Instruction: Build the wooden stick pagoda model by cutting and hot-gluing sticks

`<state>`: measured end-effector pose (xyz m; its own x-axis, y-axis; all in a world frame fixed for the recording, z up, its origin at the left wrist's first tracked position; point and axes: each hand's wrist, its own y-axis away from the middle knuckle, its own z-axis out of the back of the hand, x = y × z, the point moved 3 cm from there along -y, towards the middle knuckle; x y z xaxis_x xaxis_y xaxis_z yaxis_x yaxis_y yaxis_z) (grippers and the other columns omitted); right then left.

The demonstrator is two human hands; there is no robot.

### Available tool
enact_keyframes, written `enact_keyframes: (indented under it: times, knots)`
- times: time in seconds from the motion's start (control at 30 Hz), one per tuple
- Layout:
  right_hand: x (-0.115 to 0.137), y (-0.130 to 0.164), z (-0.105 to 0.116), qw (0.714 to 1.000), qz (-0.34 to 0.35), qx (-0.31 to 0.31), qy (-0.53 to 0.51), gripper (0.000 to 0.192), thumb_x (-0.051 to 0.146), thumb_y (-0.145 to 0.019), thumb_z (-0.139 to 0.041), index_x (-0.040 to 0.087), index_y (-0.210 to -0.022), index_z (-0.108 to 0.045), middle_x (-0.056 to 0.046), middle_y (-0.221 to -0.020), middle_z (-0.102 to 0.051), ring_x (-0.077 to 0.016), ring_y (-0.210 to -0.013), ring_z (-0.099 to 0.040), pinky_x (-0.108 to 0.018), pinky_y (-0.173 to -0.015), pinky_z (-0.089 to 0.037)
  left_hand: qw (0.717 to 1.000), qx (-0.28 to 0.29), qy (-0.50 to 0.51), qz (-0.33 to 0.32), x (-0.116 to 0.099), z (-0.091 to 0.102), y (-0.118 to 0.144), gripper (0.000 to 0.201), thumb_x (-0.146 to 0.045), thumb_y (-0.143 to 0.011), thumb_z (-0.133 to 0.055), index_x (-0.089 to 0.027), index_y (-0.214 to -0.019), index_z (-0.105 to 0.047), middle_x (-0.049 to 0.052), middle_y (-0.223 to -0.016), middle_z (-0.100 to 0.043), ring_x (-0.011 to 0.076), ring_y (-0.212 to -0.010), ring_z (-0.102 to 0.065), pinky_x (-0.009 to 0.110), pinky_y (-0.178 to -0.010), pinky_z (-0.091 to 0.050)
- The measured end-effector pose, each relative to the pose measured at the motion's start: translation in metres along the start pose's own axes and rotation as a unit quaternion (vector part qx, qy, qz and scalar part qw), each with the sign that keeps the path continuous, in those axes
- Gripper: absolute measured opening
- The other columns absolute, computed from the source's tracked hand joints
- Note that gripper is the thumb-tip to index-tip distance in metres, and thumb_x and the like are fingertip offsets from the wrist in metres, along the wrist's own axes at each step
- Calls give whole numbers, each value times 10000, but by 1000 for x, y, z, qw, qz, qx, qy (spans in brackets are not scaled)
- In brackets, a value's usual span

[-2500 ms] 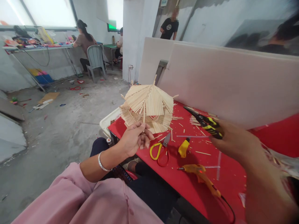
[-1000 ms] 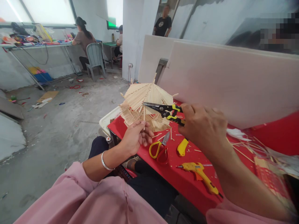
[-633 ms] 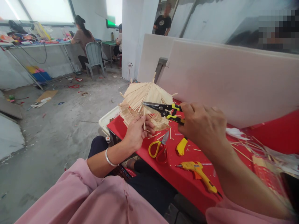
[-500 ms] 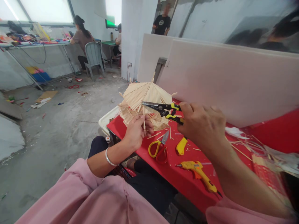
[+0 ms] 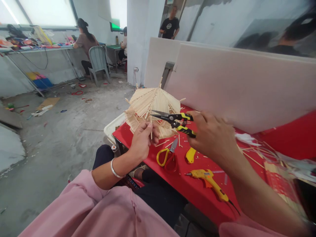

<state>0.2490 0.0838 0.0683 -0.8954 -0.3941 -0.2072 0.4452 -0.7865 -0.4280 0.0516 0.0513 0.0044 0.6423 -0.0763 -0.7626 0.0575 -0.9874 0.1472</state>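
My left hand (image 5: 143,138) pinches a thin wooden stick (image 5: 151,128), held upright in front of a small roof-shaped model (image 5: 160,100) made of rows of pale sticks. The right hand (image 5: 209,131) is wrapped round the black-and-yellow handles of a pair of cutting shears (image 5: 175,119). Their blades point left, parted slightly, with the tips close to the top of the stick. Whether the blades touch it I cannot tell. Below lie scissors (image 5: 170,155) with one yellow and one red handle.
A yellow glue gun (image 5: 209,181) and a yellow-handled tool (image 5: 190,154) lie on the red table (image 5: 158,168) among stick offcuts. Plastic wrap and loose sticks are at right. White boards (image 5: 237,82) lean behind. Co-workers (image 5: 86,41) sit at far tables; another person (image 5: 170,26) stands behind.
The shears' handles have spread and the blades have parted slightly, their tips still near the stick. My left hand stays almost in place; the view has shifted a little.
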Motion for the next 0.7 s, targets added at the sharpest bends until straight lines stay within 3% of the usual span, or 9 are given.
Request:
enact_keyframes:
  times: [0.13,0.33,0.5,0.7]
  knots:
    - [-8,46,-15,991,10,40,-131,673,304,-806,-544,176,-1462,-464,-183,-1261,-654,-375,-1178,-623,-520,-962,-515,996,60,-39,-52,10,5,16,236,-383,-929,-686,-184,-830,-605,-29,-613,-623,69,-412,-511,187,-396,-347]
    - [0,115,-23,970,-46,122,-204,669,279,-820,-552,194,-1478,-470,-179,-1289,-645,-345,-1158,-659,-518,-952,-561,972,162,-161,-47,41,-1,24,183,-362,-941,-666,-187,-892,-645,-31,-612,-611,56,-432,-435,190,-430,-304]
    - [1,135,-20,961,-95,141,-218,713,273,-796,-564,173,-1492,-451,-190,-1311,-620,-360,-1176,-640,-547,-981,-544,939,216,-252,-88,66,-7,22,187,-361,-973,-611,-189,-911,-647,-16,-681,-637,84,-547,-512,202,-535,-398]
    - [-3,151,-33,956,-121,146,-225,657,248,-756,-563,117,-1398,-508,-215,-1264,-637,-374,-1170,-635,-540,-1003,-526,908,231,-323,-132,72,-15,22,215,-277,-968,-554,-192,-778,-605,-7,-664,-633,102,-589,-557,224,-601,-450]
